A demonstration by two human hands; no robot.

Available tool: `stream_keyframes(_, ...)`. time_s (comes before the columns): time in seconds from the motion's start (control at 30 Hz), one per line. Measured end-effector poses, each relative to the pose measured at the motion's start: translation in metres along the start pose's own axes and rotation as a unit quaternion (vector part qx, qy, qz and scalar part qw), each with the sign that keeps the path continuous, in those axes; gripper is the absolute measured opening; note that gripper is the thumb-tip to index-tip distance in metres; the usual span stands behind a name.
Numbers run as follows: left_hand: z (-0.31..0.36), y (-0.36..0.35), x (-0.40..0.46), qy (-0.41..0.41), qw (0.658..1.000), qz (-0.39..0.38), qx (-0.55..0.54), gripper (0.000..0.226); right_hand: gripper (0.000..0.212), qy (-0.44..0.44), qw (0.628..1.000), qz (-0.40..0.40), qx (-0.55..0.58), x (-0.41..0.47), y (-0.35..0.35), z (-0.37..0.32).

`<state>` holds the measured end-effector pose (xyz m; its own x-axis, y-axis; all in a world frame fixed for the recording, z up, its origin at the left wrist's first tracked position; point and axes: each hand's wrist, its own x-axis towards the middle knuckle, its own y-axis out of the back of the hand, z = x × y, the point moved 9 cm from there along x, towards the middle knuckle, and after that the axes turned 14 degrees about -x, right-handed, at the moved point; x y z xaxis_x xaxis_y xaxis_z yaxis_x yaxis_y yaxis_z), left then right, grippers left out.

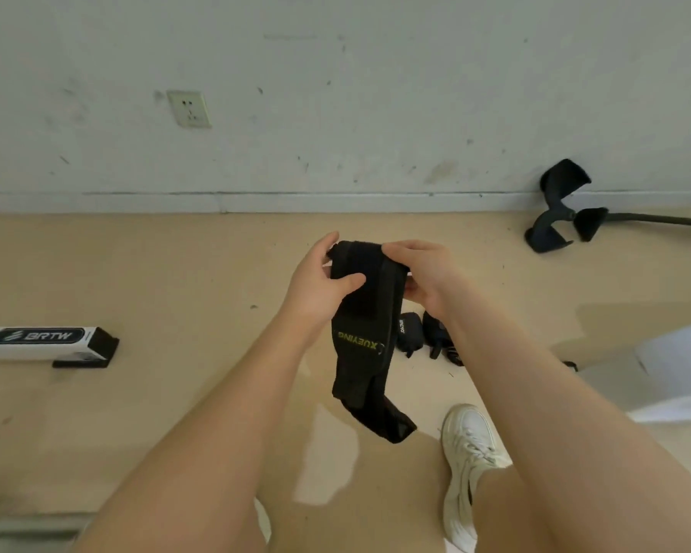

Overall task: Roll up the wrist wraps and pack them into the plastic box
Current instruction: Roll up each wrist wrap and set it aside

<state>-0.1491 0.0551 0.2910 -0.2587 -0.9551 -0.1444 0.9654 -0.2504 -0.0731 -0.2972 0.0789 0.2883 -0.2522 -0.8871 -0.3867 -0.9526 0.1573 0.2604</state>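
Black stretch fabric fills both my hands: one long black wrist wrap with yellow "XUEYING" lettering, held up in the air over the tan floor. My left hand has its grip clenched on the upper part of the wrap, thumb pressed across the front and fingers curled behind. My right hand grasps the same top end from the other side, fingers curled over the folded edge. Below my hands the rest of the wrap hangs loose, and its tail ends just beside my one visible white lace-up shoe.

Taking the held wrap as the landmark: on the floor just right of it, partly hidden behind my right forearm, lies a small pile of black wraps and straps; I count at least two pieces, one of them rolled, but cannot tell the exact number. Well to the left of the wrap lies one long white box with a black end and a "BRTW" label. Far up to the right, against the pale wall, sits one black strap attachment with looped cuffs. At the right edge is one pale translucent object; I cannot tell whether anything is in it. One wall socket is up to the left.
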Motion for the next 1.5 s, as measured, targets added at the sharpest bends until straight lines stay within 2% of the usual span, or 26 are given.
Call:
stream_keyframes(0.1, 0.010, 0.000, -0.013, -0.014, 1.000, -0.019, 0.006, 0.071, 0.034, 0.009, 0.999, 0.027, -0.023, -0.016, 0.008, -0.006)
stream_keyframes(0.23, 0.008, -0.006, -0.029, -0.027, 0.996, -0.046, 0.074, 0.065, 0.020, 0.033, 0.994, 0.077, -0.073, -0.029, 0.014, -0.005)
stream_keyframes(0.33, 0.007, 0.001, -0.028, -0.040, 0.995, -0.018, 0.092, 0.056, 0.018, 0.107, 0.978, 0.119, -0.132, -0.037, 0.014, -0.013)
stream_keyframes(0.4, 0.008, 0.004, -0.025, -0.044, 0.993, -0.014, 0.105, 0.049, 0.029, 0.155, 0.971, 0.088, -0.161, -0.042, 0.008, -0.014)
stream_keyframes(0.47, 0.005, 0.003, -0.023, -0.031, 0.993, -0.033, 0.113, 0.041, 0.043, 0.171, 0.972, 0.035, -0.157, -0.041, 0.005, -0.004)
stream_keyframes(0.5, 0.002, 0.001, -0.022, -0.018, 0.992, -0.045, 0.113, 0.037, 0.043, 0.173, 0.973, 0.019, -0.155, -0.039, 0.005, 0.000)
stream_keyframes(0.67, -0.009, -0.005, -0.011, 0.057, 0.996, -0.051, 0.038, 0.016, 0.012, 0.124, 0.987, 0.026, -0.101, -0.024, 0.019, 0.005)
stream_keyframes(0.77, -0.010, -0.012, -0.010, 0.074, 0.993, -0.093, 0.023, 0.020, 0.012, 0.068, 0.995, 0.009, -0.077, -0.020, 0.025, 0.014)
stream_keyframes(0.9, -0.009, -0.006, -0.009, 0.052, 0.995, -0.082, 0.026, 0.031, 0.026, 0.020, 0.995, -0.018, -0.092, -0.018, 0.012, 0.028)
stream_keyframes(0.97, -0.008, -0.003, -0.010, 0.029, 0.997, -0.067, 0.024, 0.038, 0.029, 0.028, 0.993, -0.017, -0.113, -0.020, 0.006, 0.025)
stream_keyframes(1.03, -0.008, 0.001, -0.010, 0.013, 0.999, -0.051, 0.010, 0.041, 0.023, 0.054, 0.991, -0.036, -0.113, -0.022, 0.003, 0.021)
stream_keyframes(1.07, -0.008, 0.002, -0.010, 0.007, 0.999, -0.045, 0.001, 0.040, 0.019, 0.069, 0.990, -0.056, -0.111, -0.023, 0.002, 0.020)
stream_keyframes(1.13, -0.005, 0.001, -0.009, 0.001, 0.999, -0.039, -0.018, 0.035, 0.024, 0.096, 0.986, -0.079, -0.116, -0.026, 0.001, 0.018)
stream_keyframes(1.3, -0.010, -0.005, -0.008, 0.063, 0.994, -0.036, -0.077, 0.029, 0.045, 0.140, 0.987, -0.023, -0.070, -0.024, 0.013, 0.007)
stream_keyframes(1.4, -0.020, -0.007, -0.009, 0.125, 0.986, -0.057, -0.092, 0.034, 0.071, 0.173, 0.982, -0.027, -0.072, -0.026, 0.014, 0.003)
stream_keyframes(1.43, -0.023, -0.007, -0.011, 0.143, 0.984, -0.063, -0.082, 0.034, 0.069, 0.182, 0.979, -0.026, -0.083, -0.027, 0.014, 0.001)
stream_keyframes(1.5, -0.028, -0.006, -0.013, 0.168, 0.981, -0.066, -0.066, 0.034, 0.050, 0.187, 0.976, -0.010, -0.112, -0.029, 0.016, -0.002)
